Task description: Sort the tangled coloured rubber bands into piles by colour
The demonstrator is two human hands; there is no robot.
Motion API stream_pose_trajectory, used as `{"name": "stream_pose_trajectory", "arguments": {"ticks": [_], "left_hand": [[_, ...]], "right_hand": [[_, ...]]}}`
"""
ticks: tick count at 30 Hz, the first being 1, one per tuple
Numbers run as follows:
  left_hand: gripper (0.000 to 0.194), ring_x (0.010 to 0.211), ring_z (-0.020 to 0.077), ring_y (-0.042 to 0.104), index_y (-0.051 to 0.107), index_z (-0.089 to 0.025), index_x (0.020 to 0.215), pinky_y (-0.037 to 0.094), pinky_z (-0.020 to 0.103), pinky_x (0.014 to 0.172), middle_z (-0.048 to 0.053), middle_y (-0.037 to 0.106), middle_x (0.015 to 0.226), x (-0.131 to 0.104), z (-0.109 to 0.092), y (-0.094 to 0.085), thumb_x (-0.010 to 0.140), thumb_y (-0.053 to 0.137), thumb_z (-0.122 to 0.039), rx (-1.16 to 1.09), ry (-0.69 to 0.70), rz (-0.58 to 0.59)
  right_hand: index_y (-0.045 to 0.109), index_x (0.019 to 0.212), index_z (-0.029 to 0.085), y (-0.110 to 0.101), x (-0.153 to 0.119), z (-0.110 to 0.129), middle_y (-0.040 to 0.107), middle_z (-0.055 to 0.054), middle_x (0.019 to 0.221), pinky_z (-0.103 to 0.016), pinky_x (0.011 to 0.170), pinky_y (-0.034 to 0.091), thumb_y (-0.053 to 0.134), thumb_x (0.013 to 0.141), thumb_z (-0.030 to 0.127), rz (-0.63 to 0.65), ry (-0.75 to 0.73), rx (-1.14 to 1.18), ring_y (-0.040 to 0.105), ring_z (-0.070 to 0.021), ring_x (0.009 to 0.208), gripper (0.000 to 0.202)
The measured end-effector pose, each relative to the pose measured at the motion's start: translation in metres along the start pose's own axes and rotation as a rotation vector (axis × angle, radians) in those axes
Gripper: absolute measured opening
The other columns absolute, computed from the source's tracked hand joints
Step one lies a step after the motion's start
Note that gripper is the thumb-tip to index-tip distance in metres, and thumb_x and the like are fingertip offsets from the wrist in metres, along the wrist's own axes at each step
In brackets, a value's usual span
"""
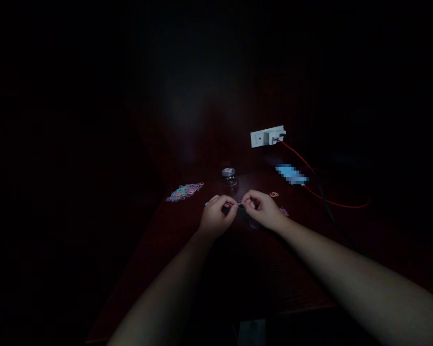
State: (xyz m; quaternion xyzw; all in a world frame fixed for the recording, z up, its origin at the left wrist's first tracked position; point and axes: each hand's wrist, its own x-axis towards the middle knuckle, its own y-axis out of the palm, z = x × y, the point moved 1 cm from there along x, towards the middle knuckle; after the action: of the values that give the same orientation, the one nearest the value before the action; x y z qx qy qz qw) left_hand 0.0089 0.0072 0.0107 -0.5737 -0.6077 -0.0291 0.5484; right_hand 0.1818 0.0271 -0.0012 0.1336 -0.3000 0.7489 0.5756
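Above the dark red table, my left hand (218,216) and my right hand (262,209) meet with fingertips pinched. Stretched between them is a thin pale elastic band (239,203), small and partly covered by the fingers. Left of my hands lies a loose pile of many-coloured elastic bands (185,192). Just beyond them stands a small clear jar (229,178) with a lid. Two or so orange bands (273,194) rest beside my right hand, and purple bands (253,224) lie beneath it, with more purple ones (284,211) at its wrist.
A white wall socket (261,138) holds a plugged-in charger (275,137). Its red cable (296,154) runs down to the right, near a blurred-out blue object (291,174). A dark cord (323,194) hangs over the table's right part. The surroundings are very dark.
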Motion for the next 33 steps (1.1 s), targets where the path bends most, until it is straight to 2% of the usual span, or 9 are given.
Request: {"name": "stream_pose_trajectory", "arguments": {"ticks": [7,13,33], "left_hand": [[0.005,0.074,0.0152,0.059,0.064,-0.02,0.081,0.048,0.028,0.071,0.002,0.065,0.077,-0.0006,0.0013,0.0008,0.082,0.059,-0.022,0.0,-0.003,-0.003],[0.005,0.073,0.0147,0.058,0.064,-0.02,0.08,0.047,0.027,0.069,0.002,0.064,0.075,0.0001,-0.0017,-0.0004,0.082,0.059,-0.021,-0.009,0.01,0.008],[0.003,0.071,0.0142,0.058,0.06,-0.019,0.076,0.048,0.026,0.067,0.001,0.063,0.073,-0.0007,0.0,0.0026,0.078,0.058,-0.018,-0.059,0.004,0.082]], "right_hand": [[0.055,0.081,0.017,0.0009,-0.0022,0.0028,0.04,0.005,0.06,-0.022,0.049,0.028,0.058,0.079,0.025,0.068,0.001,0.024,0.034,-0.0084,0.053,0.009],[0.056,0.075,0.017,0.0009,-0.0021,0.0051,0.04,0.005,0.057,-0.022,0.049,0.029,0.057,0.08,0.026,0.061,0.006,-0.032,0.035,-0.0087,0.052,0.011],[0.053,0.076,0.017,0.0034,-0.0023,0.0056,0.043,0.004,0.058,-0.022,0.048,0.03,0.056,0.081,0.025,0.066,0.016,-0.028,0.038,-0.0089,0.051,0.009]]}}
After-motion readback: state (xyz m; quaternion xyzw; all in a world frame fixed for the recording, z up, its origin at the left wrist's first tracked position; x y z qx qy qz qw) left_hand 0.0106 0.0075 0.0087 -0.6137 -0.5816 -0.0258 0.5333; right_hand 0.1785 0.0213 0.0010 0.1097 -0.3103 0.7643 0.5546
